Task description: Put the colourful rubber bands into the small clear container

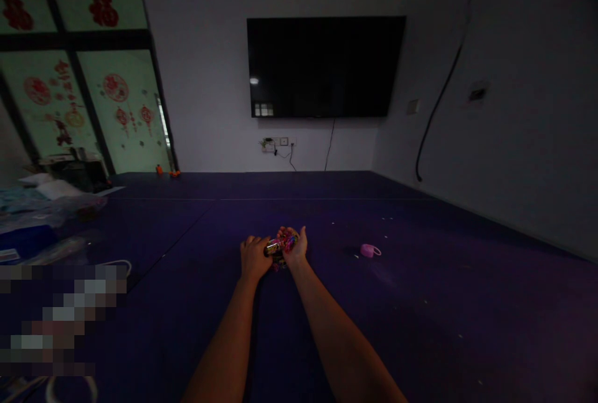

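Note:
Both my arms reach forward over a dark purple floor mat [355, 316]. My right hand [295, 248] is cupped palm up and holds a small heap of colourful pieces [286, 240], pink, red and other colours. My left hand [253, 256] is curled, knuckles up, right beside it, gripping a small dark container [270, 248] whose end touches the heap. What the pieces are is too small and dim to tell. A small pink object [369, 250] lies on the mat to the right of my hands.
A black TV [324, 66] hangs on the far white wall above sockets [279, 142]. Glass doors with red paper cuttings [93, 104] stand at the left. Bags and clutter [42, 210] pile at the left edge. A white wall [514, 129] runs along the right.

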Demonstrator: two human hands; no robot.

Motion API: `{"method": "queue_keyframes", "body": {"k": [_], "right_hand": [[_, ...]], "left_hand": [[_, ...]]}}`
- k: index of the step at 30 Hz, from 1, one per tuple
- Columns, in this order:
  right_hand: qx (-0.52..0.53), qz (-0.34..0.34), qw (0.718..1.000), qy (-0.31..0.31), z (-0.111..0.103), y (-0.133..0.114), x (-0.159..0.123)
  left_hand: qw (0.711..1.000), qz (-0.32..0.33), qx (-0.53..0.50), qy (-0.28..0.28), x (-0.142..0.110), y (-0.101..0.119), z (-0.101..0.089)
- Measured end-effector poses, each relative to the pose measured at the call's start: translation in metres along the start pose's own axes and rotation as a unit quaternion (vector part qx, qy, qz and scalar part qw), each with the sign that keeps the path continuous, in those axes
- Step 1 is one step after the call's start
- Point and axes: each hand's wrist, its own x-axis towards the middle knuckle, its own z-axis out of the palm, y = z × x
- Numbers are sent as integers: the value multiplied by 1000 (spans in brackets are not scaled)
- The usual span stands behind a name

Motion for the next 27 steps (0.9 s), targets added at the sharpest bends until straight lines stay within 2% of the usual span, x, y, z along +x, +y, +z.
{"method": "queue_keyframes", "body": {"k": [8,14,27], "right_hand": [[4,16,999,27,1,4,1],[-4,18,1000,21,4,4,0],[-18,3,1000,-2,9,8,-5]], "left_hand": [[1000,2,2,3,0,-1,2],[1000,12,5,21,0,-1,2],[1000,-12,2,22,1,-1,-1]]}}
